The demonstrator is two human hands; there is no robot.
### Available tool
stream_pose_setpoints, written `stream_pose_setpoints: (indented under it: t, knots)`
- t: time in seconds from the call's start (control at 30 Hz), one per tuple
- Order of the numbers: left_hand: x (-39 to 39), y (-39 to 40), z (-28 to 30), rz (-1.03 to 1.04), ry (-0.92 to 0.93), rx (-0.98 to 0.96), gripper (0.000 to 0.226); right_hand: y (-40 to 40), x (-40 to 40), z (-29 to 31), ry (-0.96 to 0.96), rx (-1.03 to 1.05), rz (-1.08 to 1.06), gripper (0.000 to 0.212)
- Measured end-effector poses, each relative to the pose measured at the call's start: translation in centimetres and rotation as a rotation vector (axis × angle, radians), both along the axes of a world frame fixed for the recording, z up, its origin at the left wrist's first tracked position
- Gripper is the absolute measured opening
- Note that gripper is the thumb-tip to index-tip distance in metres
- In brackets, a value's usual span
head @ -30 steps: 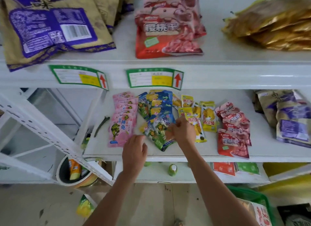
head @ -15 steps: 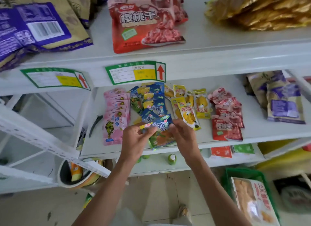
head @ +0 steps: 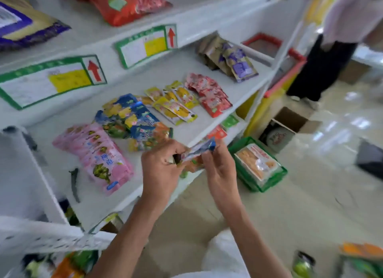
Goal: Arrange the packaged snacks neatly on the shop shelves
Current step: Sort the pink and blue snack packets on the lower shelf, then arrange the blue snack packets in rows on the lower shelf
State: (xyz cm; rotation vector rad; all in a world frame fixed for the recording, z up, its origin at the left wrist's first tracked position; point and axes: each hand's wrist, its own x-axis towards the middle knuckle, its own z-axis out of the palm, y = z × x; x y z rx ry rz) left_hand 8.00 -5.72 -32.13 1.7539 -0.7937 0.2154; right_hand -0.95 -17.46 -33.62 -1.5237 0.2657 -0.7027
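Note:
My left hand and my right hand together hold a few blue snack packets just in front of the white middle shelf. On that shelf lie a pink packet stack at the left, a blue packet pile, yellow packets, red packets and purple-and-tan packets at the far right. The view is tilted and blurred.
A red bag and a purple-and-tan bag lie on the upper shelf. Green price labels hang on its edge. A black clip lies at the shelf's left. A green basket, an open carton and a standing person are at the right.
Both hands have lifted blue packets off the pile and drawn them back past the shelf's front edge. The camera has swung right and tilted, bringing the floor and a person into view.

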Motion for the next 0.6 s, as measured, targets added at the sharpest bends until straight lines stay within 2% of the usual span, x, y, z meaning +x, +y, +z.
stream_pose_setpoints:
  t: [0.1, 0.17, 0.33, 0.4, 0.43, 0.47, 0.6]
  knots:
    - [-1.7, -0.5, -0.1, -0.2, 0.365, -0.055, 0.026, 1.2, -4.0, -0.5, 0.037, 0.069, -0.211, 0.01]
    - [-2.7, -1.3, 0.1, -0.342, 0.582, -0.079, 0.013, 1.4, -6.7, -0.6, 0.091, 0.105, -0.286, 0.012]
    - [-6.0, -4.8, 0.8, -0.557, 0.645, 0.014, 0.019, -0.1, -12.2, 0.0, 0.174, 0.099, -0.426, 0.007]
    - [-7.5, -6.8, 0.2, -0.673, 0.731, 0.06, 0.006, -1.4, -14.2, 0.0, 0.185, 0.149, -0.5, 0.01]
    - [-8.3, -8.0, -0.4, -0.706, 0.789, 0.101, 0.014, -2.1, -15.1, -0.1, 0.187, 0.188, -0.537, 0.011]
    - [-9.3, -9.1, -1.4, -0.723, 0.842, 0.148, 0.02, -2.9, -16.0, -0.7, 0.206, 0.223, -0.586, 0.011]
    - [-13.8, -12.0, -7.6, -0.646, 0.897, 0.347, 0.014, -6.2, -19.9, -5.3, 0.335, 0.353, -0.705, 0.008]
